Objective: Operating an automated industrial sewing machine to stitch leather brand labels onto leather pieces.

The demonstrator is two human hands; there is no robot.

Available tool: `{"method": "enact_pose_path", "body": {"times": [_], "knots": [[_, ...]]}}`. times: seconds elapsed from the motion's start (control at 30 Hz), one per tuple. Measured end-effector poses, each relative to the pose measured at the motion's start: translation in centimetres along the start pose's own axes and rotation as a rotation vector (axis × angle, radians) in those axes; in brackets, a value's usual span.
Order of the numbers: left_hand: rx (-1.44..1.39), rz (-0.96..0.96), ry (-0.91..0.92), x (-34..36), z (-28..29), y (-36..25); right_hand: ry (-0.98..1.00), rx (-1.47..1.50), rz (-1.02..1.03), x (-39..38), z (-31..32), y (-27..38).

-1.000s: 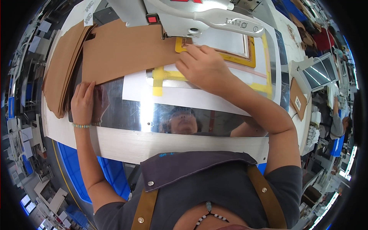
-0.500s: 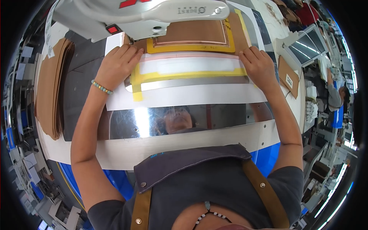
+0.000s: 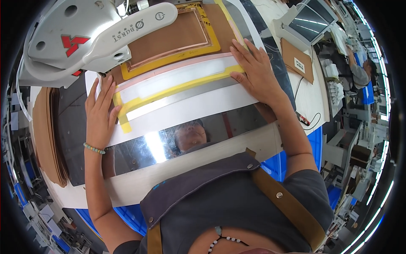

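Along the near edge of the worktop (image 3: 127, 190) a shiny mirror-like metal strip (image 3: 237, 122) is laid flat, with a narrow band of bare white surface left between it and the person's grey apron. Beyond the strip, a flat rectangular template (image 3: 177, 84) of white and pink sheet, edged with yellow tape, is spread toward the far side, where it meets a yellow-framed brown panel (image 3: 169, 38) tucked under the white machine head (image 3: 93, 34). Little free room is left at the far edge, since the machine head overhangs it; more open surface is seen at the right corner, where a brown card (image 3: 298, 59) and a thin cable (image 3: 306, 120) lie. At the left edge a stack of brown sheets (image 3: 46, 135), smooth and curved by the lens, is kept well apart from the template. The left hand (image 3: 100, 116) is laid flat and open, fingers spread, pressed on the template's left end. The right hand (image 3: 256, 74) is likewise opened flat, palm down, fingers resting on the template's right end; nothing is gripped by either.
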State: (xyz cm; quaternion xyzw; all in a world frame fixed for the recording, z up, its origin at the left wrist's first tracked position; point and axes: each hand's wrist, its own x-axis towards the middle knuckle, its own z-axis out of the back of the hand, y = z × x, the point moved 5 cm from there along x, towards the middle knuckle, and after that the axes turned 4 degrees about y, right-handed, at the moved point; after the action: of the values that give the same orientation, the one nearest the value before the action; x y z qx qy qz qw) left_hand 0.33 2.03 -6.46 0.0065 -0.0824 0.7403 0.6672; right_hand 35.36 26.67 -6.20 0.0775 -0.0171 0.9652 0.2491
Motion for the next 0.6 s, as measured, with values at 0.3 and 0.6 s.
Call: {"method": "enact_pose_path", "body": {"times": [0.3,0.6], "knots": [[-0.094,-0.034,-0.014,-0.1,-0.2,-0.2,0.008,-0.023,-0.013,0.2,0.1,-0.8],[-0.009,0.032,-0.171,-0.6,0.5,0.8,0.017,0.057,-0.019,0.4,-0.8,-1.0]]}}
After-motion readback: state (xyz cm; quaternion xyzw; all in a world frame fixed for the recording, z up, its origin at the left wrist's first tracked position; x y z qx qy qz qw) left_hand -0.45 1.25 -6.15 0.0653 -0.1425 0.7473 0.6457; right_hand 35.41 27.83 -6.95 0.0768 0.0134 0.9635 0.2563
